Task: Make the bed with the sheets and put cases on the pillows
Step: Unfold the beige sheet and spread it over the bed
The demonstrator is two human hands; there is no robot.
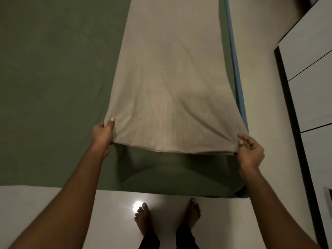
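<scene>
If we tug one side harder, the tan sheet (pixel 170 78) may go crooked or slip off the bed. It lies in a long strip on the right part of the green sheet (pixel 53 78). Our left hand (pixel 103 133) pinches its near left corner and our right hand (pixel 250 150) pinches its near right corner.

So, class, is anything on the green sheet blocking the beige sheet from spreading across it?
Nothing visible does. The left hand and right hand grip the beige sheet at its near corners; the green sheet beside it lies bare.
</scene>
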